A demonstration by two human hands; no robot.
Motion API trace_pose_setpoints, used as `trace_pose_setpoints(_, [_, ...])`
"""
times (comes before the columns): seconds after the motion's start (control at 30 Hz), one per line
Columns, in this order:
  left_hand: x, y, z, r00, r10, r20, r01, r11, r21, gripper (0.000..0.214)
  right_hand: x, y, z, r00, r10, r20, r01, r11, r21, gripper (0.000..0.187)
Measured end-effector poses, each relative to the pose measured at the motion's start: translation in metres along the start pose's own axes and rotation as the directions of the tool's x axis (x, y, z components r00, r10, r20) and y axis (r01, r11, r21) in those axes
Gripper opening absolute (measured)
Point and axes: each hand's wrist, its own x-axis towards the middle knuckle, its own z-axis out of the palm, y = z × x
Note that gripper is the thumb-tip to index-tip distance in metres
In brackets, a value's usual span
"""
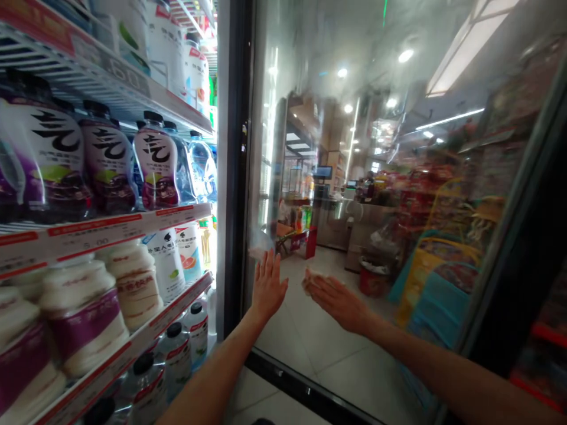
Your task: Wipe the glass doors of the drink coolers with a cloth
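Note:
The glass door [354,236] of a drinks fridge stands swung out in front of me, its upper part fogged. My left hand [269,287] lies against the lower left of the pane, fingers stretched out and holding nothing. To its right, my right hand [339,300] is laid flat toward the glass, blurred by motion. A pale cloth or tissue [308,274] shows at its fingertips; most of it is hidden under the hand. A faint whitish patch on the pane near my left fingertips may be a reflection.
On my left, fridge shelves hold dark-capped purple drink bottles [155,156], white-lidded jars [84,316] and clear bottles [177,348]. A shelf edge [106,233] carries price strips. Through the glass appear a red bin [372,276], yellow and blue folded items [443,283] and a counter.

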Motion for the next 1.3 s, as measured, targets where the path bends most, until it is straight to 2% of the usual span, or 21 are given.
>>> trace_pose_setpoints(0.07, [0.005,0.017,-0.001,0.999,0.046,-0.012,-0.046,0.999,-0.025,0.061,-0.018,0.005,-0.009,1.0,0.003,0.011,-0.003,0.999,-0.033,0.043])
trace_pose_setpoints(0.13, [0.011,0.033,-0.001,0.997,0.08,-0.014,-0.08,0.996,-0.047,0.061,-0.023,0.026,-0.021,0.991,0.133,-0.026,-0.135,0.986,-0.101,0.041])
trace_pose_setpoints(0.2, [0.015,0.049,-0.001,0.995,0.1,-0.011,-0.101,0.992,-0.07,0.061,-0.023,0.049,-0.032,0.954,0.289,-0.082,-0.299,0.941,-0.157,0.039])
trace_pose_setpoints(0.27, [0.017,0.063,-0.002,0.992,0.122,-0.012,-0.123,0.988,-0.091,0.061,-0.03,0.054,-0.038,0.927,0.36,-0.101,-0.373,0.912,-0.172,0.038])
trace_pose_setpoints(0.33, [0.017,0.076,-0.003,0.988,0.152,-0.02,-0.153,0.982,-0.108,0.06,-0.047,0.04,-0.039,0.951,0.306,-0.053,-0.31,0.938,-0.154,0.039])
trace_pose_setpoints(0.43, [0.015,0.091,-0.006,0.979,0.198,-0.037,-0.202,0.971,-0.128,0.058,-0.078,0.017,-0.041,0.991,0.125,0.041,-0.121,0.989,-0.084,0.04])
trace_pose_setpoints(0.5, [0.015,0.099,-0.007,0.975,0.22,-0.039,-0.223,0.964,-0.146,0.058,-0.09,0.024,-0.051,0.988,0.153,0.034,-0.149,0.984,-0.093,0.039])
trace_pose_setpoints(0.57, [0.016,0.107,-0.008,0.972,0.233,-0.035,-0.236,0.958,-0.164,0.058,-0.094,0.047,-0.066,0.941,0.339,-0.024,-0.338,0.926,-0.17,0.038])
trace_pose_setpoints(0.63, [0.017,0.116,-0.008,0.969,0.245,-0.035,-0.247,0.953,-0.174,0.058,-0.098,0.067,-0.08,0.845,0.525,-0.102,-0.533,0.811,-0.242,0.039])
trace_pose_setpoints(0.67, [0.017,0.12,-0.008,0.966,0.254,-0.039,-0.257,0.951,-0.175,0.058,-0.102,0.071,-0.084,0.804,0.58,-0.13,-0.593,0.763,-0.257,0.039])
trace_pose_setpoints(0.7, [0.017,0.125,-0.008,0.964,0.262,-0.043,-0.266,0.948,-0.175,0.058,-0.108,0.068,-0.086,0.782,0.608,-0.138,-0.62,0.74,-0.26,0.039])
trace_pose_setpoints(0.73, [0.016,0.128,-0.008,0.961,0.271,-0.047,-0.275,0.946,-0.174,0.057,-0.115,0.06,-0.086,0.783,0.608,-0.127,-0.619,0.744,-0.252,0.039])
trace_pose_setpoints(0.83, [0.015,0.137,-0.008,0.952,0.302,-0.044,-0.305,0.936,-0.178,0.057,-0.14,0.028,-0.08,0.839,0.542,-0.048,-0.539,0.814,-0.219,0.04])
trace_pose_setpoints(0.9, [0.017,0.141,-0.007,0.947,0.316,-0.055,-0.321,0.93,-0.18,0.056,-0.145,0.028,-0.08,0.836,0.547,-0.039,-0.541,0.81,-0.226,0.041])
trace_pose_setpoints(0.97, [0.022,0.143,-0.007,0.943,0.321,-0.087,-0.332,0.925,-0.184,0.056,-0.136,0.053,-0.088,0.777,0.619,-0.116,-0.626,0.738,-0.253,0.043])
trace_pose_setpoints(1.1, [0.043,0.146,-0.012,0.947,0.291,-0.138,-0.315,0.928,-0.198,0.057,-0.094,0.115,-0.107,0.607,0.717,-0.344,-0.794,0.56,-0.234,0.047])
trace_pose_setpoints(1.13, [0.049,0.146,-0.014,0.949,0.278,-0.147,-0.304,0.931,-0.202,0.057,-0.086,0.119,-0.107,0.595,0.72,-0.357,-0.803,0.55,-0.228,0.047])
trace_pose_setpoints(1.17, [0.054,0.145,-0.016,0.952,0.264,-0.157,-0.294,0.933,-0.208,0.057,-0.08,0.118,-0.104,0.617,0.711,-0.337,-0.786,0.574,-0.23,0.047])
trace_pose_setpoints(1.2, [0.06,0.144,-0.018,0.953,0.253,-0.167,-0.286,0.934,-0.215,0.058,-0.075,0.114,-0.1,0.678,0.675,-0.29,-0.734,0.636,-0.237,0.046])
trace_pose_setpoints(1.27, [0.07,0.14,-0.021,0.955,0.232,-0.186,-0.271,0.935,-0.229,0.058,-0.071,0.104,-0.092,0.839,0.522,-0.155,-0.544,0.803,-0.244,0.043])
trace_pose_setpoints(1.3, [0.076,0.137,-0.023,0.957,0.217,-0.194,-0.26,0.937,-0.234,0.059,-0.07,0.104,-0.09,0.89,0.444,-0.108,-0.456,0.857,-0.241,0.042])
